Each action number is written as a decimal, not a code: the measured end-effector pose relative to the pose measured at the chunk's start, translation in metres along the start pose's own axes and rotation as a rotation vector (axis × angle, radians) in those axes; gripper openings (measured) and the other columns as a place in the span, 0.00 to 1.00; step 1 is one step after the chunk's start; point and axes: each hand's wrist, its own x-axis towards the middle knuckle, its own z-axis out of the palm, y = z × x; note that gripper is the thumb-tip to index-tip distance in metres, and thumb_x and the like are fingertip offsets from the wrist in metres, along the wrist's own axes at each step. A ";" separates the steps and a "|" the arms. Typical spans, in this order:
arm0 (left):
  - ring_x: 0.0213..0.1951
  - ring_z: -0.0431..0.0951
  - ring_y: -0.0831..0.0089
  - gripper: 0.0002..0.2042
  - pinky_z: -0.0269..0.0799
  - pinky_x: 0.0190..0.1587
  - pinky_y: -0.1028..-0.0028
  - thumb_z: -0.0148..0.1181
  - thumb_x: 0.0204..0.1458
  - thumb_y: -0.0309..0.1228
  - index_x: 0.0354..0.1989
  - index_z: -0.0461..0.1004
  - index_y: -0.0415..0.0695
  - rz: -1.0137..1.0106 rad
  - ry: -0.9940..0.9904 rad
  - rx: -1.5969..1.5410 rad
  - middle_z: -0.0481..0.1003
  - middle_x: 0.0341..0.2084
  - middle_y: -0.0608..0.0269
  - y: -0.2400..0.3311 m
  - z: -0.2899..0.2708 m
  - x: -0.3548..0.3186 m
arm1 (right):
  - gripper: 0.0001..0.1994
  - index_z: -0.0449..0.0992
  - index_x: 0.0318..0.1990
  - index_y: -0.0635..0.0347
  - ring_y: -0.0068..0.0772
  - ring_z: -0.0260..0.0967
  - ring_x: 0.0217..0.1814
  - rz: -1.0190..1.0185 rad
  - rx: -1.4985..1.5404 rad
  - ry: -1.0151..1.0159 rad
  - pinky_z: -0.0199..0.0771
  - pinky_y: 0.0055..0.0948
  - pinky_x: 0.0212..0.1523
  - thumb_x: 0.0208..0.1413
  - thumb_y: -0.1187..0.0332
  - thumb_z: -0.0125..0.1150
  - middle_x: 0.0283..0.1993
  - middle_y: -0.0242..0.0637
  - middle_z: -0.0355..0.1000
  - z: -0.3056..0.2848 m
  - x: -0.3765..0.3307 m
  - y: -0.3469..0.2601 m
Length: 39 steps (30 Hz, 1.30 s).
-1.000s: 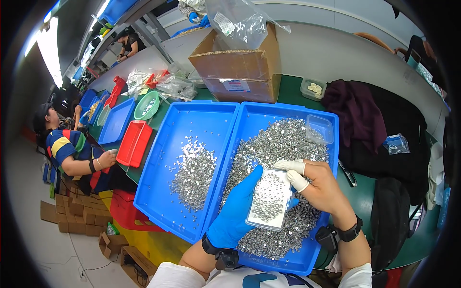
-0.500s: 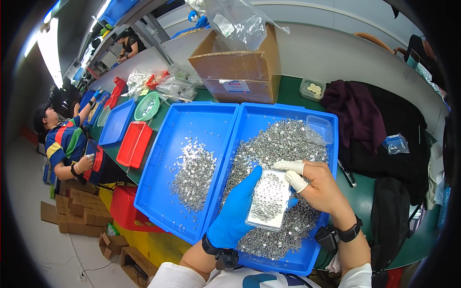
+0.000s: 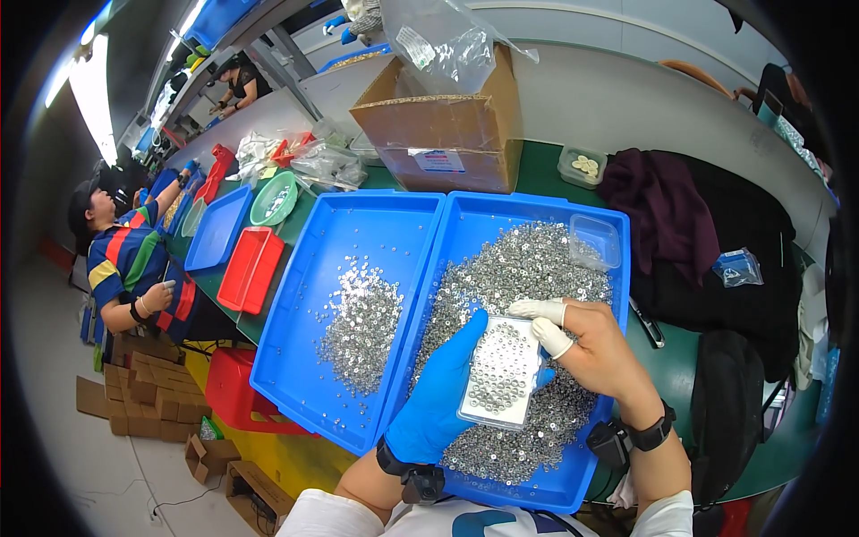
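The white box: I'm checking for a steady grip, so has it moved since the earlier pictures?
No, not noticeably: held in the left hand, the white box keeps its place against the right blue tray.

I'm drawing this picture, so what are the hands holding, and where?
A clear-edged white box of metal rings. The left hand holds its left side, fingers wrapped underneath; the right hand is at its top right corner, perhaps only touching.
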 end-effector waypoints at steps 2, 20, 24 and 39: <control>0.45 0.79 0.56 0.22 0.78 0.48 0.55 0.39 0.66 0.42 0.59 0.62 0.36 -0.001 -0.001 0.002 0.73 0.48 0.46 0.000 0.000 0.000 | 0.13 0.78 0.49 0.57 0.40 0.72 0.27 0.002 -0.002 -0.001 0.69 0.33 0.28 0.57 0.69 0.57 0.28 0.44 0.73 0.000 0.000 0.000; 0.47 0.78 0.57 0.22 0.77 0.50 0.52 0.39 0.66 0.41 0.59 0.62 0.37 0.002 -0.034 0.030 0.73 0.49 0.47 0.001 -0.003 0.000 | 0.13 0.78 0.48 0.58 0.40 0.73 0.28 0.036 0.027 -0.005 0.70 0.33 0.29 0.56 0.70 0.57 0.30 0.45 0.75 -0.001 0.000 -0.005; 0.45 0.79 0.57 0.22 0.78 0.48 0.53 0.39 0.66 0.41 0.59 0.62 0.36 0.012 0.011 0.021 0.73 0.48 0.46 0.000 0.000 0.000 | 0.13 0.78 0.48 0.58 0.40 0.73 0.28 0.043 0.004 -0.024 0.70 0.33 0.29 0.56 0.70 0.57 0.29 0.45 0.75 -0.002 0.001 -0.006; 0.46 0.78 0.53 0.24 0.78 0.49 0.57 0.38 0.66 0.44 0.60 0.60 0.34 -0.027 -0.059 -0.020 0.72 0.49 0.44 0.002 -0.009 0.000 | 0.13 0.78 0.49 0.59 0.28 0.69 0.24 -0.010 -0.010 0.001 0.67 0.26 0.28 0.59 0.70 0.53 0.28 0.39 0.74 0.000 0.001 -0.003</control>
